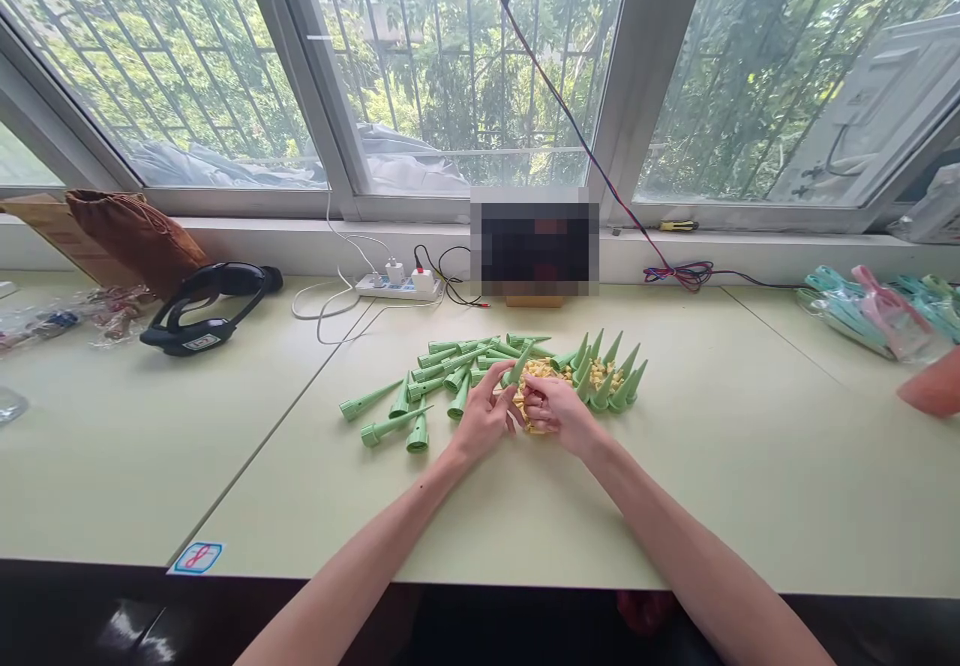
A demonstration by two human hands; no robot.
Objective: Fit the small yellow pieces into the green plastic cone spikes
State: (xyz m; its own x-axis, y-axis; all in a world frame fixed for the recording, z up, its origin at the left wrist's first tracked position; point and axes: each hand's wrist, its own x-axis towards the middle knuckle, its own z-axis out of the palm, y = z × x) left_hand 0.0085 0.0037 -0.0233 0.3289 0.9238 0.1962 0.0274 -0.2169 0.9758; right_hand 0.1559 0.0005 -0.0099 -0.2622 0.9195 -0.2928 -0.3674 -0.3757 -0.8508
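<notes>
Several green cone-shaped plastic spikes (420, 386) lie in a heap on the pale green table (720, 446). Beside them is a small pile of little yellow pieces (592, 374), ringed by more green cones (619, 386). My left hand (484, 414) pinches one green cone (519, 364) by its tip, holding it just above the yellow pile. My right hand (553, 408) is closed in a pinch next to it, over the yellow pieces; what its fingers hold is too small to make out.
A black headset (206, 308) lies at the left, near a brown bag (135, 236) and clear packets (52, 321). A power strip (397, 286) with cables sits by the windowsill. Pastel clips in plastic (877, 311) lie at the right, near another person's hand (934, 386).
</notes>
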